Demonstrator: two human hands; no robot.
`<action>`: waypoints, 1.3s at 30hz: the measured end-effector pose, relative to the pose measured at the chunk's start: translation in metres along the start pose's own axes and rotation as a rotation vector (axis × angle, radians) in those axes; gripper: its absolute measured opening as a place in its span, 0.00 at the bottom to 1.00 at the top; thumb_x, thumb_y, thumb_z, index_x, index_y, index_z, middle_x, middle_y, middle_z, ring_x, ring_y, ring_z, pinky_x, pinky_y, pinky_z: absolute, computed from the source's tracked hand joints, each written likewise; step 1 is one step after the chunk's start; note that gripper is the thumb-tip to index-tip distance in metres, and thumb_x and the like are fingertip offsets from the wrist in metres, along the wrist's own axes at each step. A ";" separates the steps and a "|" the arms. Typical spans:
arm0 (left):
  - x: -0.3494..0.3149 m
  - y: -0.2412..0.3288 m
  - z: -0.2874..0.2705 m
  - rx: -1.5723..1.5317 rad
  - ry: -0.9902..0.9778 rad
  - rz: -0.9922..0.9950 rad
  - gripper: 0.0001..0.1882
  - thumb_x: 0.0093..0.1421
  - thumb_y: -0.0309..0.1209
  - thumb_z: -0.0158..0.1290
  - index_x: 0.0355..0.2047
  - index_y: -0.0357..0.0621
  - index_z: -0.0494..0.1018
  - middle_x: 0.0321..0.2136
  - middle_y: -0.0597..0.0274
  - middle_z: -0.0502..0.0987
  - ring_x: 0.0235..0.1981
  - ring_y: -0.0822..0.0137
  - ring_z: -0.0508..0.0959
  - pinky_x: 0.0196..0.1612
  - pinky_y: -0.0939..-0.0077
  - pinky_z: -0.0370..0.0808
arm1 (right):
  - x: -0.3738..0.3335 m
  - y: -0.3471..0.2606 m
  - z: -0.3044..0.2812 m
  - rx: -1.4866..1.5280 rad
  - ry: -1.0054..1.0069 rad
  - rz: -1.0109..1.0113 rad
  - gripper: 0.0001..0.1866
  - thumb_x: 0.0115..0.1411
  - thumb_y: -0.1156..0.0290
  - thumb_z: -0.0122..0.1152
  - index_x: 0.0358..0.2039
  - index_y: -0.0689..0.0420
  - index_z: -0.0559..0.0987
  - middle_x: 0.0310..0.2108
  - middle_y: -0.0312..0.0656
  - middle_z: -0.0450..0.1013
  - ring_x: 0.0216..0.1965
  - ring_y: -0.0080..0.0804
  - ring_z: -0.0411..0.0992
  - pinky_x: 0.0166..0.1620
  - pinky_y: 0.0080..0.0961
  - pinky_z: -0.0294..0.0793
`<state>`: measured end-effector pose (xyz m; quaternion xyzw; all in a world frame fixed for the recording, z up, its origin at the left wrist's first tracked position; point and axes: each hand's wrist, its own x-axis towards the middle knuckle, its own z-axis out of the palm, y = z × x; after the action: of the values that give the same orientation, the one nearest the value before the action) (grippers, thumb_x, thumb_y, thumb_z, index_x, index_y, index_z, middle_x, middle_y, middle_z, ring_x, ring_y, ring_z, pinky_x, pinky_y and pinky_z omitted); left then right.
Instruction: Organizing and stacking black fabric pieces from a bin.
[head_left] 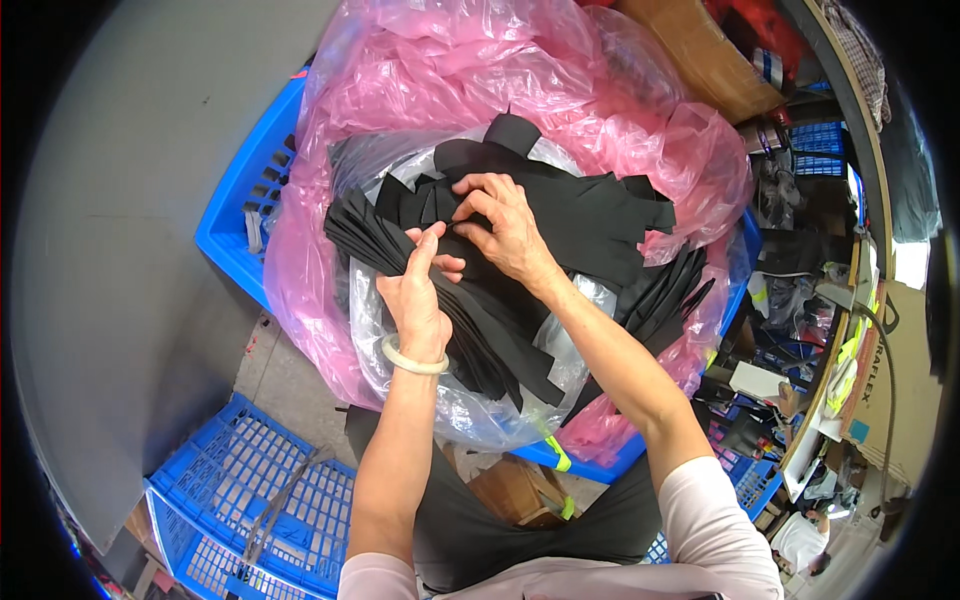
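Head view: nearest, an empty blue crate (250,500). Beyond it, the left hand (420,290) and right hand (505,230), fingers pressed together, pinch one black fabric strip (455,225) atop a stack of black fabric pieces (560,215). Beneath the fingers, clear and pink plastic bags (420,80) line a blue bin (235,205). Neighbouring strips may cling and lift, toppling the stack.

Your view is bright and evenly lit, diffuse from overhead; shadows are soft. Glare spots sit on the pink plastic bag (420,90) and the clear liner (480,415). Centre is sharp. Fisheye bending grows toward the rim, black vignette corners; right-edge clutter is small and smeared.
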<state>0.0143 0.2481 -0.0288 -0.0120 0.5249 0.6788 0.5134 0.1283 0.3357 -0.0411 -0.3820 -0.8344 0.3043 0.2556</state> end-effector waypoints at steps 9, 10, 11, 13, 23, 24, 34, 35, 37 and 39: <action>-0.002 0.000 0.003 -0.018 0.022 0.007 0.12 0.57 0.27 0.56 0.40 0.40 0.68 0.36 0.52 0.78 0.18 0.65 0.77 0.19 0.79 0.69 | 0.000 -0.002 0.000 -0.018 0.118 -0.082 0.09 0.42 0.77 0.65 0.26 0.57 0.75 0.38 0.37 0.71 0.45 0.35 0.67 0.47 0.30 0.61; -0.001 0.000 0.003 -0.020 0.020 0.008 0.12 0.57 0.27 0.56 0.40 0.40 0.68 0.36 0.52 0.78 0.18 0.65 0.77 0.19 0.79 0.69 | -0.001 -0.003 0.000 -0.024 0.159 -0.097 0.09 0.43 0.79 0.65 0.26 0.58 0.75 0.36 0.38 0.72 0.42 0.36 0.68 0.45 0.29 0.63; -0.001 -0.001 0.003 -0.020 0.019 0.008 0.12 0.56 0.27 0.57 0.40 0.40 0.68 0.36 0.52 0.78 0.18 0.65 0.77 0.19 0.78 0.69 | -0.001 -0.003 -0.001 -0.031 0.201 -0.112 0.09 0.43 0.81 0.65 0.26 0.58 0.74 0.34 0.39 0.72 0.40 0.36 0.70 0.43 0.28 0.65; 0.000 -0.001 0.002 -0.021 0.016 0.008 0.12 0.56 0.28 0.57 0.40 0.40 0.69 0.36 0.52 0.78 0.19 0.65 0.77 0.19 0.78 0.69 | 0.003 -0.004 -0.004 0.037 0.255 -0.100 0.10 0.43 0.82 0.64 0.27 0.58 0.74 0.32 0.39 0.71 0.36 0.37 0.70 0.40 0.29 0.65; -0.002 0.000 0.005 -0.016 0.021 0.014 0.11 0.56 0.27 0.57 0.38 0.39 0.70 0.35 0.48 0.78 0.20 0.66 0.77 0.21 0.78 0.71 | 0.056 -0.009 -0.024 -0.067 0.186 -0.117 0.20 0.51 0.84 0.58 0.46 0.61 0.72 0.31 0.46 0.64 0.31 0.41 0.67 0.35 0.33 0.68; -0.003 0.001 0.005 -0.013 0.020 0.010 0.10 0.56 0.26 0.56 0.38 0.39 0.70 0.36 0.47 0.78 0.20 0.66 0.77 0.21 0.78 0.72 | 0.059 -0.009 -0.022 -0.121 0.190 -0.098 0.19 0.51 0.84 0.58 0.46 0.61 0.72 0.32 0.46 0.63 0.32 0.43 0.67 0.35 0.34 0.68; -0.011 0.001 0.003 -0.093 0.003 0.032 0.06 0.54 0.21 0.55 0.32 0.39 0.71 0.20 0.60 0.72 0.15 0.70 0.70 0.20 0.77 0.69 | 0.060 -0.012 -0.036 -0.080 0.153 -0.079 0.12 0.51 0.84 0.57 0.37 0.61 0.73 0.36 0.47 0.65 0.38 0.46 0.68 0.41 0.35 0.68; -0.015 0.002 0.005 -0.126 -0.058 0.006 0.06 0.53 0.21 0.55 0.32 0.39 0.71 0.20 0.60 0.72 0.15 0.70 0.69 0.20 0.78 0.68 | 0.058 -0.012 -0.043 -0.122 0.194 -0.181 0.11 0.52 0.84 0.57 0.36 0.61 0.73 0.38 0.48 0.65 0.39 0.46 0.69 0.42 0.36 0.69; -0.023 0.006 0.007 -0.180 -0.188 -0.042 0.06 0.54 0.21 0.53 0.33 0.37 0.70 0.19 0.60 0.70 0.15 0.69 0.69 0.21 0.77 0.68 | 0.048 -0.018 -0.059 -0.164 0.232 -0.241 0.10 0.52 0.82 0.57 0.35 0.58 0.73 0.41 0.45 0.69 0.42 0.45 0.70 0.46 0.37 0.67; -0.022 0.009 -0.001 -0.204 -0.282 -0.067 0.06 0.55 0.22 0.53 0.34 0.37 0.70 0.19 0.59 0.71 0.16 0.68 0.69 0.22 0.76 0.69 | 0.036 -0.039 -0.076 -0.107 0.262 -0.170 0.08 0.54 0.83 0.56 0.36 0.60 0.73 0.33 0.43 0.72 0.35 0.41 0.73 0.39 0.31 0.70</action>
<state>0.0174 0.2332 -0.0104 0.0138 0.3754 0.7060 0.6004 0.1386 0.3680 0.0449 -0.3595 -0.8382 0.1844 0.3662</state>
